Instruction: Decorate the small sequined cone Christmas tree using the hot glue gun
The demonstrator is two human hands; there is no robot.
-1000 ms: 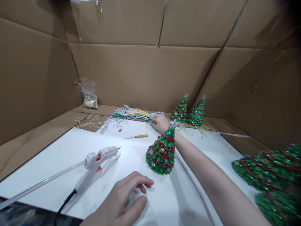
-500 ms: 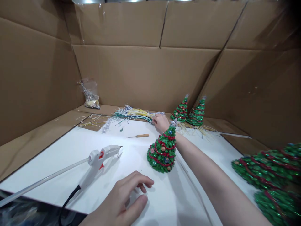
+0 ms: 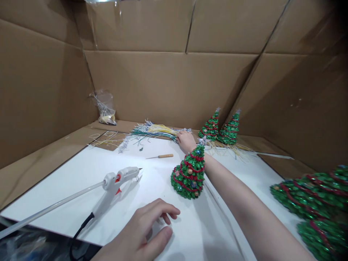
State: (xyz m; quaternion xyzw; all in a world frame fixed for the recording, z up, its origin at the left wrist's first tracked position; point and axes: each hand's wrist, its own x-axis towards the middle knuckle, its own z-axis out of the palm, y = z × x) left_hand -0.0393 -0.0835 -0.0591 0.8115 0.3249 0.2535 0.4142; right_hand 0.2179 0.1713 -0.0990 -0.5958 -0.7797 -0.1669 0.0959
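Note:
My left hand (image 3: 149, 230) rests low over the white board with its fingers loosely bent and the thumb apart, holding nothing. Just beyond it stands a small green Christmas tree (image 3: 188, 175) with red garland, little ornaments and a silver star, leaning slightly right. My right hand (image 3: 186, 140) reaches past the tree to the right end of a bundle of thin green, white and yellow strands (image 3: 154, 131). Its fingers are curled in against the bundle; what they pinch, if anything, is hidden. A wooden-handled awl (image 3: 165, 156) lies in front of the bundle.
A white glue gun (image 3: 119, 181) with a long glue stick and black cord stands at left. Two finished-looking trees (image 3: 228, 131) stand at the back right; more trees (image 3: 312, 192) lie at the right edge. A plastic bag (image 3: 106, 108) sits in the back left corner. Cardboard walls (image 3: 152, 83) enclose the board.
The whole view has shifted slightly. Both hands keep almost the same pose, the right one still at the strand bundle, and the tree stands where it was.

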